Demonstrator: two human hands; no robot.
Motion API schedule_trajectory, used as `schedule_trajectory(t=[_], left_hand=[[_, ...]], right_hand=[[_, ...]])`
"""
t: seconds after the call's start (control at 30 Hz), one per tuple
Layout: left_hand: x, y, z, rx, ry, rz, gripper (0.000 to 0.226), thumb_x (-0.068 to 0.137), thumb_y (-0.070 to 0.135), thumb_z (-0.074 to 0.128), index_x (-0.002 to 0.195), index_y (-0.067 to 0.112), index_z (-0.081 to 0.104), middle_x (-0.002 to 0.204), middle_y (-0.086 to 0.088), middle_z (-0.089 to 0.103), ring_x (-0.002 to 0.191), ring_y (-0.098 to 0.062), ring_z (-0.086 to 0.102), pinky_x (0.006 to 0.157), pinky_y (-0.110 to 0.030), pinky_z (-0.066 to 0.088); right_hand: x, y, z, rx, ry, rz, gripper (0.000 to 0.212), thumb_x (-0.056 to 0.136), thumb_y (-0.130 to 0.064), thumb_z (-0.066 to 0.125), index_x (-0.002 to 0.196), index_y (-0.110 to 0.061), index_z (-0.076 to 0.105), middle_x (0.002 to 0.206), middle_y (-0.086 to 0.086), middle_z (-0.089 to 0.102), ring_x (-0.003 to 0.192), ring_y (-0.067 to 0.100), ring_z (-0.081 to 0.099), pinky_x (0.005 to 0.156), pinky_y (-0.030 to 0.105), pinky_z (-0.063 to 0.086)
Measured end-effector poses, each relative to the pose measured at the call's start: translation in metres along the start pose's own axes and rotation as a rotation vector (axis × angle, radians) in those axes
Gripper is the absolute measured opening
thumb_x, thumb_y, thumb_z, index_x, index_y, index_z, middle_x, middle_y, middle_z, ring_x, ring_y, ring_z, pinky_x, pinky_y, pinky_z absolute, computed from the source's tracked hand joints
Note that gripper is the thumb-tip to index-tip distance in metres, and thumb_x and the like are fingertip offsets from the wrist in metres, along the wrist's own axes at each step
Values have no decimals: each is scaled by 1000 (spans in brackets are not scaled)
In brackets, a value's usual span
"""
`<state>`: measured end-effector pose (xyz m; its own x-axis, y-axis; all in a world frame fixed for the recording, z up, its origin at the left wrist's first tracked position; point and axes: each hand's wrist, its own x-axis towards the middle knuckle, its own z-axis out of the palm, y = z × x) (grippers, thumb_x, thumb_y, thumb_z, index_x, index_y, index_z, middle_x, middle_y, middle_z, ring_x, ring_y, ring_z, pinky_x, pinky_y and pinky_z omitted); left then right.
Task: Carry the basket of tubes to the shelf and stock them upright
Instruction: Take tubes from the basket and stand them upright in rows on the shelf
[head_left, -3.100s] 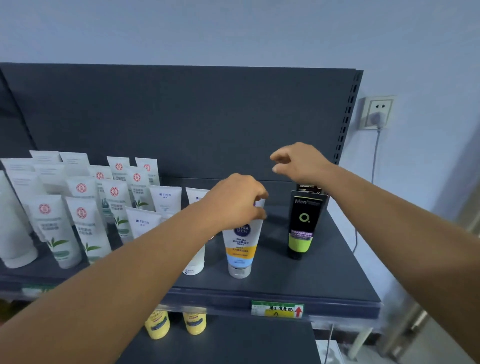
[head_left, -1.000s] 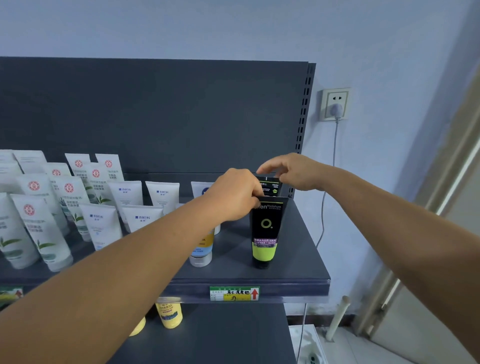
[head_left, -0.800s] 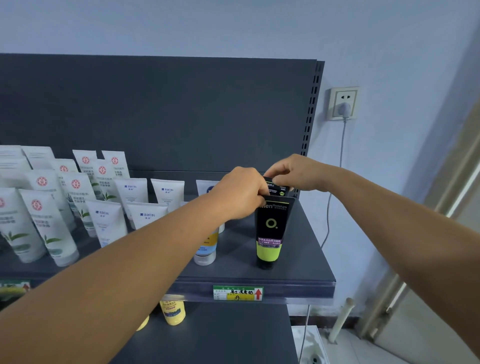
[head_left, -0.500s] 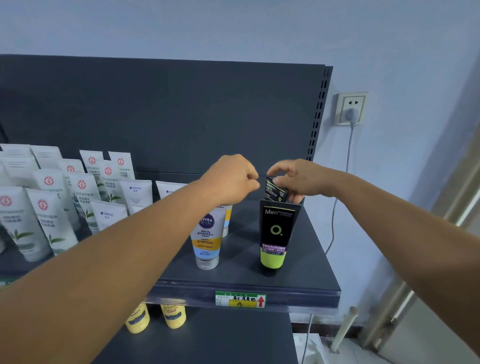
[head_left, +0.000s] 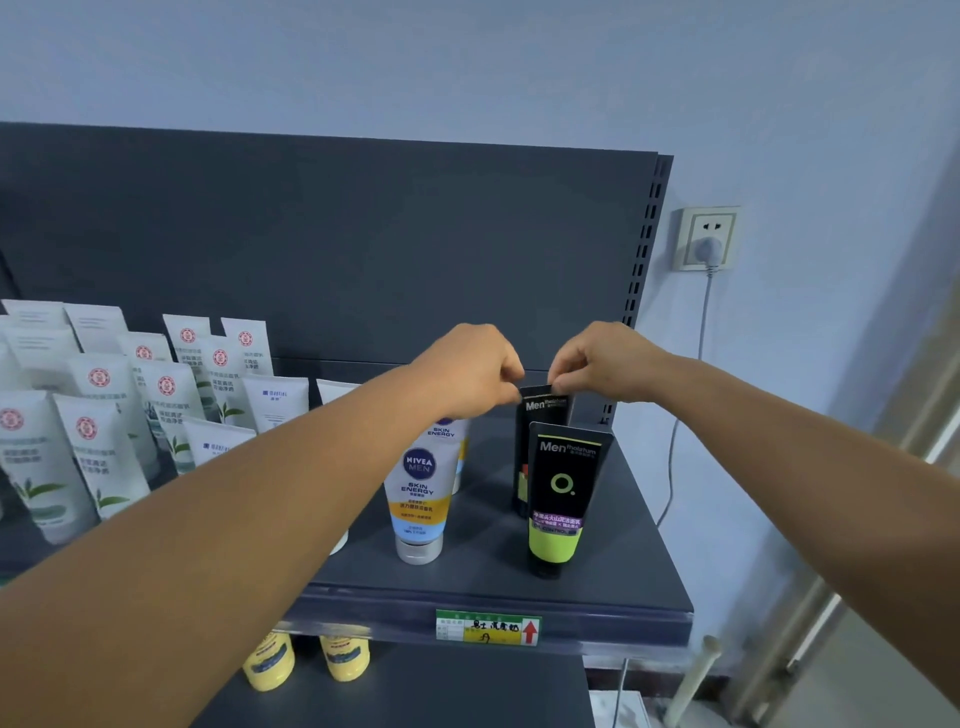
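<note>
A rear black Men tube (head_left: 540, 415) stands upright on the dark shelf (head_left: 613, 577). My left hand (head_left: 470, 371) and my right hand (head_left: 602, 364) each pinch its top edge, left and right corner. In front of it stands a second black and green Men tube (head_left: 561, 499), cap down. Left of that a Nivea Men tube (head_left: 418, 499) stands upright, with another Nivea tube (head_left: 449, 441) partly hidden behind it. No basket is in view.
Several white tubes (head_left: 98, 447) stand in rows on the shelf's left half. Two yellow tubes (head_left: 306, 662) stand on the lower shelf. A price label (head_left: 488, 627) is on the front rail. A wall socket with a plug (head_left: 707, 239) is at the right.
The rear black tube went from tilted in my right hand to standing straight behind the front one. My left hand came across and now pinches its top too.
</note>
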<state>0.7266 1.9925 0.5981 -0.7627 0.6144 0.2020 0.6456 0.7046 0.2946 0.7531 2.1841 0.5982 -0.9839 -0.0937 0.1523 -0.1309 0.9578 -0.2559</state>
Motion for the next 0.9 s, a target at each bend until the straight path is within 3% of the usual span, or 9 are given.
schedule_trajectory(t=[0.07, 0.13, 0.27, 0.4, 0.9], left_hand=[[5, 2, 0, 17, -1, 22, 22, 86, 25, 67, 104, 13, 72, 106, -5, 70, 96, -21, 65, 91, -41, 52], [11, 4, 0, 46, -12, 32, 24, 86, 25, 68, 109, 17, 71, 109, -1, 69, 102, -20, 63, 92, -40, 51], [22, 7, 4, 125, -19, 21, 23, 86, 23, 68, 108, 18, 71, 109, -4, 68, 100, -25, 63, 88, -40, 53], [28, 8, 12, 138, -15, -5, 18, 87, 17, 67, 104, 18, 72, 107, -5, 67, 94, -26, 63, 79, -33, 53], [37, 15, 23, 107, 26, -9, 15, 88, 15, 64, 100, 16, 73, 104, -6, 67, 91, -26, 64, 70, -31, 50]], right_hand=[[0, -2, 2, 24, 4, 15, 5, 84, -23, 70, 83, -23, 75, 76, -13, 67, 73, 4, 60, 65, 18, 42], [-1, -1, 2, 33, -6, 41, 3, 83, -24, 71, 84, -24, 75, 78, -6, 70, 72, 6, 61, 64, 19, 44], [-9, 1, 1, 50, -27, 96, 16, 83, -25, 72, 68, -28, 68, 65, -3, 66, 58, 4, 56, 59, 21, 44], [-17, 3, 2, 71, 24, 141, 11, 84, -23, 71, 75, -17, 74, 67, 2, 69, 61, 10, 58, 66, 30, 53], [-20, 13, 2, 149, 65, 224, 14, 84, -19, 70, 75, -9, 74, 58, -2, 64, 54, 7, 53, 51, 18, 42]])
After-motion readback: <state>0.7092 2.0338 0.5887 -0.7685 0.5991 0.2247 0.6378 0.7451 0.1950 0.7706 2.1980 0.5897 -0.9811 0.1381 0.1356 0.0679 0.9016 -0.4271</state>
